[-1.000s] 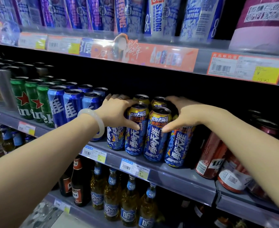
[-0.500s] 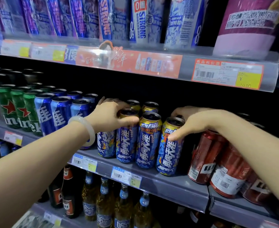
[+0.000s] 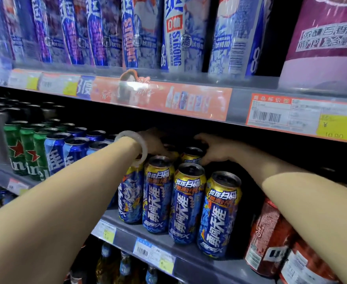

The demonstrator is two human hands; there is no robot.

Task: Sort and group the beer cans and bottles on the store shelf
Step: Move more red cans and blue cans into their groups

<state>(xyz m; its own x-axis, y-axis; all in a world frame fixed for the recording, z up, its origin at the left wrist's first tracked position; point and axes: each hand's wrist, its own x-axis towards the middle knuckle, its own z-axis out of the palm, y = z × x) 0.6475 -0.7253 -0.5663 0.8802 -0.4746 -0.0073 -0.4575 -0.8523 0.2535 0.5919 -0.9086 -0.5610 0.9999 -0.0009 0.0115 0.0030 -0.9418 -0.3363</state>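
step: person is grouping blue-gold cans [image 3: 187, 201] at shelf [image 3: 189, 242] front edge
left hand [image 3: 154, 143]: gripping a rear can
right hand [image 3: 213, 150]: gripping rear can [image 3: 191, 154]
next: likely calling for drawing rear cans forward

Both hands reach deep into the middle shelf [image 3: 189, 240], the left hand [image 3: 154, 143] and right hand [image 3: 215, 149] on back-row blue-and-gold cans [image 3: 191, 155] behind the front row.

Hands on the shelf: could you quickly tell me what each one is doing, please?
Left hand: fingers reach onto a second-row gold-topped blue can; grip cannot be told.
Right hand: curled round another gold-topped blue can.
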